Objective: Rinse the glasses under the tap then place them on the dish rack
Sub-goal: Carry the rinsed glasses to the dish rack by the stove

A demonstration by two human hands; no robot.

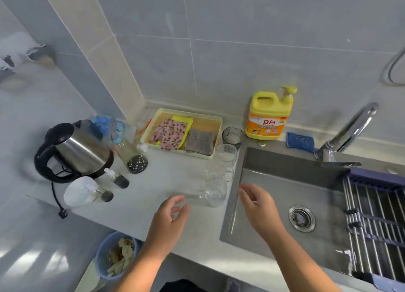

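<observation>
Clear glasses (215,188) on bench (153,182), just left of sink (274,182). Left hand (173,213) near them, right hand (256,204) over sink; both grips released, empty.

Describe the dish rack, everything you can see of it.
The dish rack is a mat of parallel shiny metal rods, steel by the look. It has a dark blue bar along its far end, and dark straps cross the rods. It lies flat over the right end of the sink, with its far bar close to the base of the tap. Nothing stands on the part in view. The frame edge cuts off its right side.
</observation>
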